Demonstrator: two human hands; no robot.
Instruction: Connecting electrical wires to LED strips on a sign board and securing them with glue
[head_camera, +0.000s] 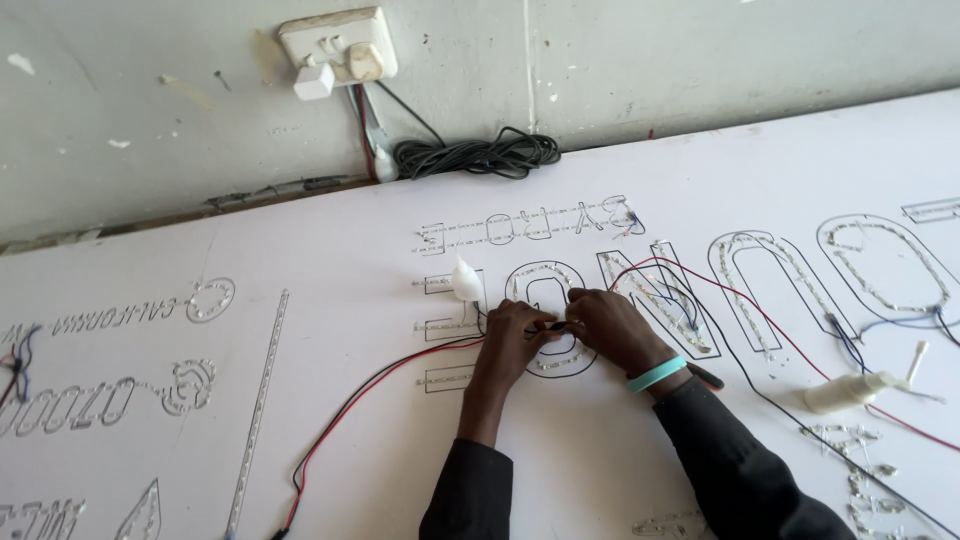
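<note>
- The left hand (512, 335) and the right hand (612, 325) are meeting over a large white sign board (600, 470) that is lying flat on the table, both working at one spot on an oval letter outline (548, 320) near the board's middle.
- Both hands are pinching closed on a thin wire joint (556, 325): the left fingertips are gripping it from the left, the right fingertips from the right, and a short dark stretch is showing between them.
- The wire joint is looking slim and dark, hardly thicker than a line, and it is sitting just above the board's surface inside the oval letter.
- A paired red and black wire (390, 375) is running from the left hand down across the board toward the lower left edge.
- More red and black leads (740, 300) are looping from the right hand across the neighbouring letter outlines to the right.
- The letter outlines are being traced with rows of small clear lights, giving them a beaded, glassy look.
- The right wrist is wearing a turquoise band (657, 374) above a dark sleeve.
- A white nozzle-tipped tube (466, 279) is standing just left of the hands, and another pale tube (850, 390) is lying on its side well to the right.
- A coiled dark cable (480, 155) is resting against the wall under a white wall socket (338, 48).
</note>
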